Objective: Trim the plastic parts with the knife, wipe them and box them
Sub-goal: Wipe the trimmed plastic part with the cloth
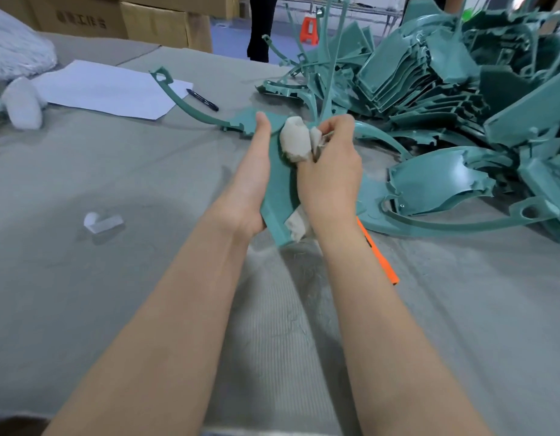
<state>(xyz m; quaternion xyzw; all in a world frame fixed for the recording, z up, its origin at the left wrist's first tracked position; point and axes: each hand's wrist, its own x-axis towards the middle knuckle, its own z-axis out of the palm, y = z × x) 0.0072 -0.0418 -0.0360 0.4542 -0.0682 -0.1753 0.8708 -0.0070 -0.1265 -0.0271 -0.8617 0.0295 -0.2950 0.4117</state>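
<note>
While both hands work above the grey-covered table [115, 171], items read: one teal plastic part [278, 190], mid-table, gripped along its left edge by the left hand [250, 184]; one white cloth [296, 140], bunched in the curled fingers of the right hand [330, 171] and pressed on that part; one orange knife [379, 253] lying beneath the right forearm; one heap of teal parts [445, 73], uncountable, at right; one paper sheet [108, 89]; one black pen [203, 100].

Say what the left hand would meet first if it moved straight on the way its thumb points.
The left hand grips the teal part; past its wide end, likely the loose pieces at the pile edge, though depth is unclear.
</note>
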